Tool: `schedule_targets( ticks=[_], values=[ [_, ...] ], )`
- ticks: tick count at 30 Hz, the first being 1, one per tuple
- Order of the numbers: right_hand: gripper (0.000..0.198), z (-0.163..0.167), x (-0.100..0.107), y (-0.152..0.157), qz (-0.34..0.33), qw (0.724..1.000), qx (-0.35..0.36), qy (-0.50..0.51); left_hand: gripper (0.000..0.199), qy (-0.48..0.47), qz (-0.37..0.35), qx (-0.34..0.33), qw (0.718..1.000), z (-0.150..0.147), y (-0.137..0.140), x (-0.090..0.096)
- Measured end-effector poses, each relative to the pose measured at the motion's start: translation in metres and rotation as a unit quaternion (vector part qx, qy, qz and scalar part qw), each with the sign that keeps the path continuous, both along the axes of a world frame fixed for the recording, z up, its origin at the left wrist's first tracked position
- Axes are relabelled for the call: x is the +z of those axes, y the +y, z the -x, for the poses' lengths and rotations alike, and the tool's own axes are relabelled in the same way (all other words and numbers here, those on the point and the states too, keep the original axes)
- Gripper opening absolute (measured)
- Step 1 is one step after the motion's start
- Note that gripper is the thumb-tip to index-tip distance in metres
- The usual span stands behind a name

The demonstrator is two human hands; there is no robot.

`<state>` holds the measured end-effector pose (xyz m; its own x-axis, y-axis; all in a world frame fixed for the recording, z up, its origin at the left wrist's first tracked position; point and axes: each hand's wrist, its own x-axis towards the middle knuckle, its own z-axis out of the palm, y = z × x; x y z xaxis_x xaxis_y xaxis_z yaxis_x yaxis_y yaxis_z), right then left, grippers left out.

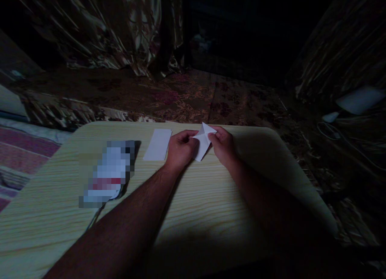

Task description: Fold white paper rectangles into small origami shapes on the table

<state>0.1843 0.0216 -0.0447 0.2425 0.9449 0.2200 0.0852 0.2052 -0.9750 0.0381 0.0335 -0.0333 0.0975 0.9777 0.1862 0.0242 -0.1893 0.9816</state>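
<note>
Between my two hands is a folded piece of white paper (201, 144), shaped like a kite with pointed tips and a crease across it. My left hand (180, 149) pinches its left side between thumb and fingers. On the paper's right side, my right hand (223, 143) grips with the thumb on top and the fingers partly hidden behind. The paper is held over the far part of the wooden table. Just left of my left hand lies a stack of white paper (158, 144), flat on the tabletop.
The pale wood-grain table (193, 214) has rounded far corners. A blurred-out device (110, 170) with a cable lies on its left part. Beyond are a patterned couch (187, 96) and curtains (132, 29). A white object (360, 100) with a cord is at right. The room is dim.
</note>
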Motion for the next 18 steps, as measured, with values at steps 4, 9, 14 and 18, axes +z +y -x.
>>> schedule_targets(
  ticks=[4, 9, 14, 18],
  values=[
    [0.032, -0.002, -0.002, 0.001, 0.013, 0.998, 0.044, 0.045, 0.027, -0.008, 0.014, -0.034, 0.999, 0.0, 0.001, 0.0],
    [0.027, -0.008, -0.003, 0.003, 0.032, 0.994, 0.07, 0.072, 0.027, -0.054, 0.022, -0.034, 0.998, 0.0, 0.004, -0.004],
    [0.022, -0.014, 0.0, 0.002, 0.04, 0.987, 0.105, 0.113, 0.024, -0.082, 0.022, -0.048, 0.995, -0.001, 0.004, -0.003],
    [0.014, -0.017, 0.0, 0.003, 0.036, 0.983, 0.116, 0.14, 0.02, -0.071, 0.017, -0.059, 0.996, 0.001, 0.003, -0.002]
  ],
)
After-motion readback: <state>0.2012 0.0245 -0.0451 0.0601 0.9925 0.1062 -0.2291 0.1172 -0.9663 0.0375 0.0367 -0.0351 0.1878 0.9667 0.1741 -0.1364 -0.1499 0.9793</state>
